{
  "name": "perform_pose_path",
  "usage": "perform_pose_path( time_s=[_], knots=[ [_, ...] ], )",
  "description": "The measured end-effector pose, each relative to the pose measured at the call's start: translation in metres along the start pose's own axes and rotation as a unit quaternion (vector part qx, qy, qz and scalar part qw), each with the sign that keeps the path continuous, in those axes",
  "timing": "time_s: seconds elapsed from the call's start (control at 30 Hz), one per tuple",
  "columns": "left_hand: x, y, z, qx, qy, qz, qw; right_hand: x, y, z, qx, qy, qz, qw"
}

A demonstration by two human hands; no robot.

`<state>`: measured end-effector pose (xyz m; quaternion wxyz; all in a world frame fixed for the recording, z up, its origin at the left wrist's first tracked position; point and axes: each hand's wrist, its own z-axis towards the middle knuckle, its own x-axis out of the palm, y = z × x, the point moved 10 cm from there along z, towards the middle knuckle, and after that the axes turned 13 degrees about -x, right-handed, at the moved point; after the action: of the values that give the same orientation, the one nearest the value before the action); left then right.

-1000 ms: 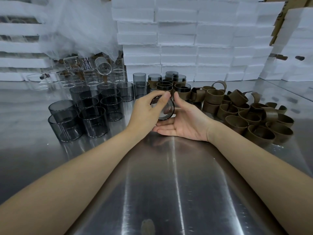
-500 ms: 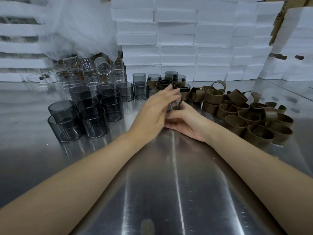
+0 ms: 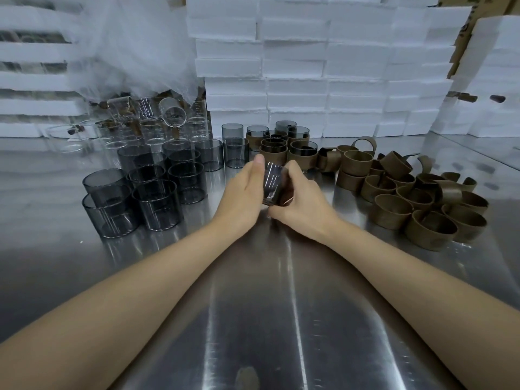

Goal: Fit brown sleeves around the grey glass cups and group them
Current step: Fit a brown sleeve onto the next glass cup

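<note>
Head view, left hand (image 3: pixel 242 194), right hand (image 3: pixel 302 205) both gripping grey cup (image 3: pixel 274 183), forearms (image 3: pixel 157 280) converging

No writing, label, brand, number or sign can be read anywhere in this view

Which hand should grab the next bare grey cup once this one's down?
Left, probably. The left hand is next to the bare grey cups on its side; the right hand sits nearer the loose brown sleeves. Both grip the held cup.
</note>
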<state>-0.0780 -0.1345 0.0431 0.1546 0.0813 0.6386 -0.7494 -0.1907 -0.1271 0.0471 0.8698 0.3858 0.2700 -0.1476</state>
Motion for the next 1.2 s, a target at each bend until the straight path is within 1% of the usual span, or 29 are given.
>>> perform_pose_path(
  time_s=[0.1,0.17,0.2,0.23,0.3,0.37,0.43,0.5,0.57,0.63,0.67,0.73,0.8,0.87,0.93,1.0,1.03,1.07,1.1,1.13,1.17,1.2],
  knots=[
    [0.004,0.015,0.009,-0.112,0.026,-0.123,0.986,0.003,0.004,-0.001,-0.001,0.015,0.040,0.999],
    [0.011,0.019,0.009,-0.169,0.068,-0.207,0.961,0.006,0.001,-0.002,0.027,0.015,0.108,0.994],
    [0.015,0.020,0.008,-0.184,0.089,-0.241,0.949,0.008,-0.001,-0.002,0.044,0.013,0.157,0.987],
    [0.019,0.020,0.007,-0.186,0.108,-0.257,0.942,0.010,-0.002,-0.003,0.057,0.009,0.205,0.977],
    [0.027,0.017,0.006,-0.167,0.139,-0.240,0.946,0.010,-0.002,-0.002,0.067,-0.011,0.267,0.961],
    [0.029,0.011,0.004,-0.138,0.148,-0.200,0.959,0.003,-0.001,-0.001,0.050,-0.045,0.270,0.960],
    [0.031,0.007,0.003,-0.113,0.159,-0.178,0.965,-0.003,-0.002,0.000,0.027,-0.070,0.236,0.969],
    [0.033,0.005,0.001,-0.080,0.173,-0.155,0.969,-0.006,-0.006,0.000,0.033,-0.082,0.215,0.973],
    [0.038,0.001,-0.004,-0.028,0.193,-0.110,0.975,-0.012,-0.008,0.002,0.037,-0.094,0.186,0.977],
    [0.044,-0.003,-0.008,0.014,0.204,-0.079,0.976,-0.019,-0.005,0.005,0.028,-0.097,0.133,0.986],
    [0.046,-0.005,-0.008,0.029,0.206,-0.074,0.975,-0.023,-0.001,0.006,0.019,-0.098,0.089,0.991],
    [0.046,-0.007,-0.007,0.040,0.208,-0.085,0.974,-0.027,0.002,0.006,0.015,-0.088,0.015,0.996],
    [0.045,-0.006,-0.007,0.034,0.206,-0.090,0.974,-0.025,-0.003,0.005,0.030,-0.060,-0.020,0.998],
    [0.040,-0.006,-0.007,0.037,0.178,-0.074,0.981,-0.024,-0.004,0.004,0.041,-0.031,-0.096,0.994],
    [0.030,-0.004,-0.005,0.039,0.121,-0.047,0.991,-0.028,-0.009,0.003,0.065,-0.021,-0.191,0.979],
    [0.021,-0.002,-0.002,0.034,0.073,-0.033,0.996,-0.028,-0.011,0.000,0.070,-0.023,-0.215,0.974],
    [0.017,-0.001,-0.001,0.034,0.051,-0.034,0.998,-0.028,-0.012,0.000,0.069,-0.031,-0.189,0.979],
    [0.012,-0.001,0.000,0.034,0.027,-0.039,0.998,-0.027,-0.014,0.000,0.066,-0.047,-0.133,0.988],
    [0.006,-0.001,0.002,0.034,-0.001,-0.040,0.999,-0.025,-0.017,0.000,0.075,-0.072,-0.044,0.994],
    [-0.001,-0.001,0.003,0.035,-0.029,-0.034,0.998,-0.021,-0.020,0.000,0.095,-0.097,0.063,0.989],
    [-0.007,-0.001,0.004,0.035,-0.053,-0.018,0.998,-0.013,-0.024,-0.001,0.121,-0.115,0.157,0.973],
    [-0.010,-0.001,0.005,0.035,-0.067,0.002,0.997,-0.004,-0.026,0.000,0.138,-0.122,0.223,0.957]
  ],
)
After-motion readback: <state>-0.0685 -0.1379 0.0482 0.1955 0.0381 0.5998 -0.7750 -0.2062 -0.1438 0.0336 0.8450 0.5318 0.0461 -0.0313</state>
